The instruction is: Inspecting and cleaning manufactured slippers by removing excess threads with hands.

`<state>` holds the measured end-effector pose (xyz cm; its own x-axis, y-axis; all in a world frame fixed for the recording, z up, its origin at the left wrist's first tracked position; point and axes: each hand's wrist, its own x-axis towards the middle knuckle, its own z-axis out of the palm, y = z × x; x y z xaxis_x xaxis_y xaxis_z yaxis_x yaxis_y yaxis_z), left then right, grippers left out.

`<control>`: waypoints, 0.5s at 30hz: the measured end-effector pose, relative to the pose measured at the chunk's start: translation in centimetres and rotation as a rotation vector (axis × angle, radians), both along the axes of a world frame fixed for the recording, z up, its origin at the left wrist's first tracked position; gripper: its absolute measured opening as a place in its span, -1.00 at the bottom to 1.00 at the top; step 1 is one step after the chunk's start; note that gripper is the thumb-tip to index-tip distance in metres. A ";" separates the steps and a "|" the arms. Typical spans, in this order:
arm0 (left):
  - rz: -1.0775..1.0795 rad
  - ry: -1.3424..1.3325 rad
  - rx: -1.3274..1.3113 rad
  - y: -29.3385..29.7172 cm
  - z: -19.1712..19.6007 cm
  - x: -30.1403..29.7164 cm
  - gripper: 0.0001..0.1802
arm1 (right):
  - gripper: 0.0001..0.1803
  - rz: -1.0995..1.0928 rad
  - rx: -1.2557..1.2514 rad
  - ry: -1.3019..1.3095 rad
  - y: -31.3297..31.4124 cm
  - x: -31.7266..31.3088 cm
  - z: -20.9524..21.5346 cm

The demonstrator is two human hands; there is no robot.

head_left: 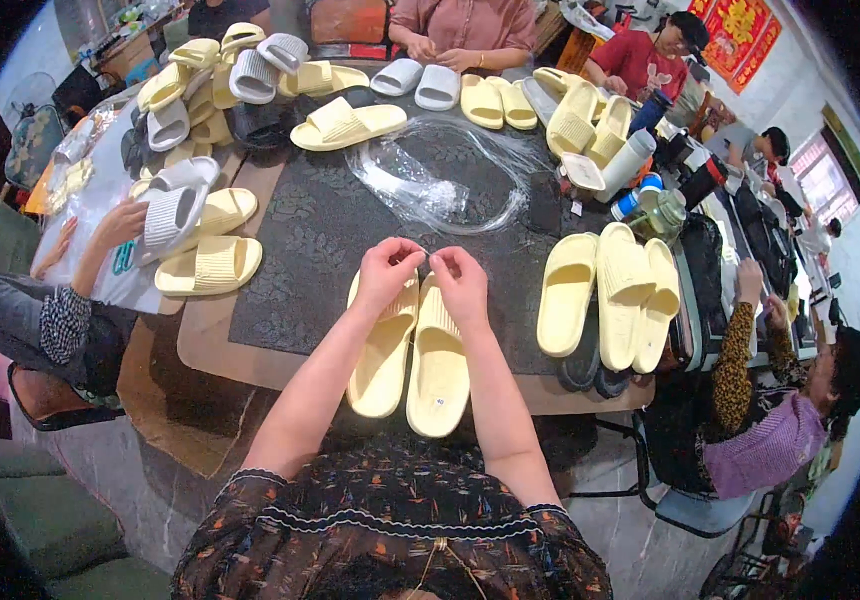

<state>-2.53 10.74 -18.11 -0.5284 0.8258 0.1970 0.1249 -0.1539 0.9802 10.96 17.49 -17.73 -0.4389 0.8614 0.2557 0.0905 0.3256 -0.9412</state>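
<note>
Both hands are meeting just above the far ends of two cream slippers. The left hand (387, 278) is keeping a narrow grip, thumb and forefinger drawn together; the right hand (461, 284) is mirroring it, its fingertips almost meeting the left's. I cannot tell what, if anything, the two grips are pinching. The left slipper (382, 368) and right slipper (439, 385) are lying side by side under the wrists, heels pointing toward six o'clock and reaching past the near edge of the surface (220, 335).

From the hands, bare dark mat (290, 235) is stretching toward nine and ten o'clock, and a narrower strip is running toward three. Toward twelve, a loop of clear strands (378, 190) is taking up the mat, with a grey pair (437, 87) standing beyond it. A single cream slipper (348, 124) is lying at eleven.

At three, cream slippers (567, 290) are blocking the way, partly covering dark ones (580, 362). Bottles (630, 163) are crowding two o'clock. More cream slippers (212, 266) are sitting at nine, where a co-worker's hand (122, 222) is touching a grey slipper (180, 210).
</note>
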 end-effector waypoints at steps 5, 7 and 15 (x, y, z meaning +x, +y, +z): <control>-0.018 -0.043 -0.028 -0.2 0.9 0.5 -0.87 | -0.86 -0.049 0.020 0.010 0.0 0.2 -0.1; 0.004 -0.037 0.011 -0.1 0.7 0.7 -0.87 | -0.86 -0.056 0.063 0.000 0.2 0.3 -0.4; 0.007 -0.039 -0.054 -0.4 1.3 0.8 -0.88 | -0.83 -0.039 -0.098 0.068 0.0 0.6 -0.1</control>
<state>-1.68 10.34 -16.85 -0.5410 0.8307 0.1316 0.0874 -0.1001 0.9911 11.58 17.48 -17.84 -0.3894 0.8996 0.1979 0.0360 0.2295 -0.9726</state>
